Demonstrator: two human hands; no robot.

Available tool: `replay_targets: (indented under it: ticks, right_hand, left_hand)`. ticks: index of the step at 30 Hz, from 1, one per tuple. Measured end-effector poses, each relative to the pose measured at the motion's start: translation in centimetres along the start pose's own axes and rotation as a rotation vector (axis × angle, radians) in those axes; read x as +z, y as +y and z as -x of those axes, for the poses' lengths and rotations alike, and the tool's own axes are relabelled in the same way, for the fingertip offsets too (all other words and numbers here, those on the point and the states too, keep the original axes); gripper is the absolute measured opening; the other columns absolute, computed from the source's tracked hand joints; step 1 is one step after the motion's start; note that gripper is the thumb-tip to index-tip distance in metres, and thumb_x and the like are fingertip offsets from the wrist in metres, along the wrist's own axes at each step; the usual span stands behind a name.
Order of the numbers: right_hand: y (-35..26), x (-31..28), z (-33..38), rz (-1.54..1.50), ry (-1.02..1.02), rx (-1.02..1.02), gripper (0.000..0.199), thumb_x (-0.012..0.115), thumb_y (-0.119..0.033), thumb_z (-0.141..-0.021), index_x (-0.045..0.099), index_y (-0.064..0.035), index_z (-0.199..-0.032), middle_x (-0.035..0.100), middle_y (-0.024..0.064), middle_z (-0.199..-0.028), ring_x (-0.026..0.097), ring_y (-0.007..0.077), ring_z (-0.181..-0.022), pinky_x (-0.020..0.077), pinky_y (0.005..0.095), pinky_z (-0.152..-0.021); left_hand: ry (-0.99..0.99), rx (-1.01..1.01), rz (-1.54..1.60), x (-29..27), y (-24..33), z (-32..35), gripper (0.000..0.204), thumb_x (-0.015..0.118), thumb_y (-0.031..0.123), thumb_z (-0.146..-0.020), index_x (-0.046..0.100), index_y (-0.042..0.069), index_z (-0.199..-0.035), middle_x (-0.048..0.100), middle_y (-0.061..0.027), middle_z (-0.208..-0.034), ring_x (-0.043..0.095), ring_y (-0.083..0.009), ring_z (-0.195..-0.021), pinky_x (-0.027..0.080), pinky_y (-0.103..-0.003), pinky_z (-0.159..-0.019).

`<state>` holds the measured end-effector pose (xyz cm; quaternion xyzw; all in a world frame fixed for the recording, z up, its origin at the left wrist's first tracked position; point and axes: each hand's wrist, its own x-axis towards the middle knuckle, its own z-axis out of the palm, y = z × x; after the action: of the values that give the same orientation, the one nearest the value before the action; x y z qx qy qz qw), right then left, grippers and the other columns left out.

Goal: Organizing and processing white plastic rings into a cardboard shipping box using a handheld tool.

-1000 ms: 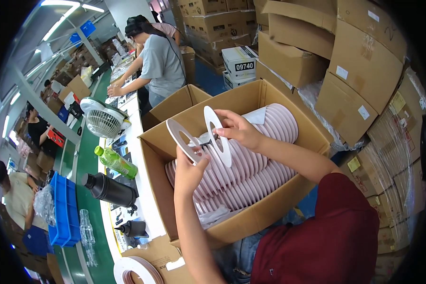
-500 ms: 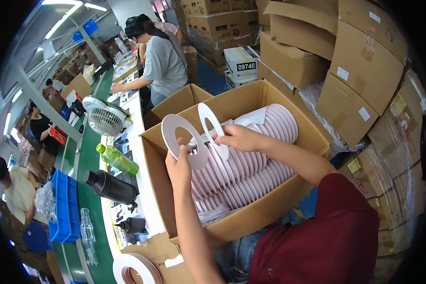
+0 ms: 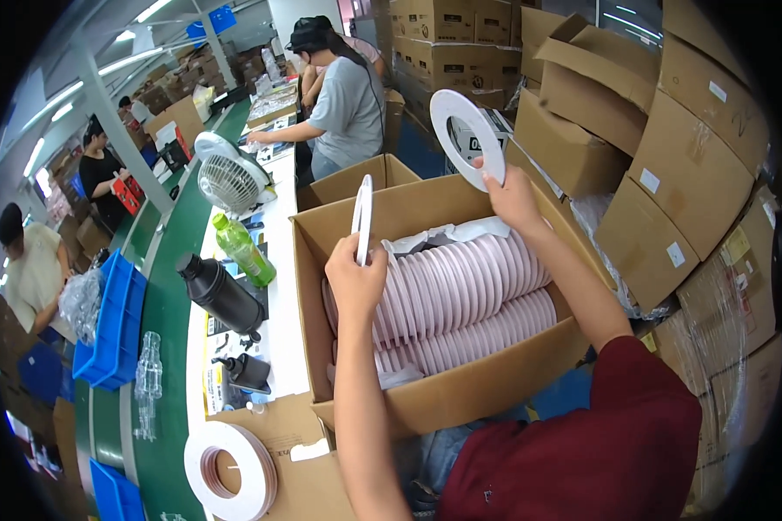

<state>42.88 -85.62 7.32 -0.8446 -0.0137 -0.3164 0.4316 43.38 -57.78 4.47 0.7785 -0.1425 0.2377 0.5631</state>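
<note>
A flat white ring [image 3: 364,217] stands almost edge-on in my left hand [image 3: 357,273], its lower edge pinched between thumb and fingers. Higher up and to the right, my right hand [image 3: 510,196] grips another white ring [image 3: 457,108] by its lower right side, with its flat face showing. Both are raised over an open cardboard box [image 3: 460,408]. Inside it, rows of similar pinkish-white rings [image 3: 460,278] stand packed on edge, with white wrapping [image 3: 447,234] behind them. A short stack of rings [image 3: 256,451] lies on a cardboard flap at the lower left.
Left of the box, a white bench holds a fan [image 3: 232,178], a green bottle [image 3: 245,252], a black bottle [image 3: 222,295] and a small dark bottle [image 3: 245,372]. Beyond runs a green conveyor with a blue crate [image 3: 117,326]. Stacked cartons [image 3: 678,174] rise at the right; co-workers [image 3: 347,104] stand farther off.
My hands have moved apart. The right one has lifted its ring up and to the right; the left has turned its ring edge-on. The view has shifted, too.
</note>
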Motion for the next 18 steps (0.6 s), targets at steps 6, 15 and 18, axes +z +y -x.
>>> replay_targets:
  ticks: [6,15,18]
  right_hand:
    - [0.1,1.6,1.7,0.214,-0.321,-0.348,0.027,0.058,0.0,-0.087,0.068,-0.004,-0.112,0.069,0.0234,-0.091,0.069,0.037,-0.086,0.0525,0.0397,-0.08]
    - [1.3,2.2,1.2,0.186,-0.026,-0.386,0.03,0.06,0.003,-0.082,0.068,-0.001,-0.112,0.07,0.022,-0.099,0.069,0.0368,-0.092,0.0537,0.0411,-0.083]
    - [3.0,2.8,1.7,0.222,-0.196,-0.253,0.03,0.062,0.0,-0.083,0.068,-0.0016,-0.113,0.071,0.0206,-0.1,0.07,0.0335,-0.089,0.0539,0.0397,-0.082]
  left_hand:
    - [-0.101,0.053,-0.339,-0.6,-1.0,-0.6,0.025,0.07,0.025,-0.076,0.074,0.001,-0.083,0.066,-0.0191,-0.079,0.066,-0.0377,-0.075,0.052,-0.045,-0.071]
    - [-0.073,0.044,-0.378,-0.9,-1.6,-0.5,0.022,0.068,0.02,-0.077,0.071,-0.001,-0.076,0.063,-0.021,-0.065,0.064,-0.0375,-0.061,0.052,-0.042,-0.064]
    - [-0.037,0.045,-0.317,-0.7,-1.3,-0.6,0.022,0.068,0.02,-0.076,0.071,-0.002,-0.077,0.064,-0.0215,-0.067,0.065,-0.037,-0.062,0.052,-0.042,-0.064]
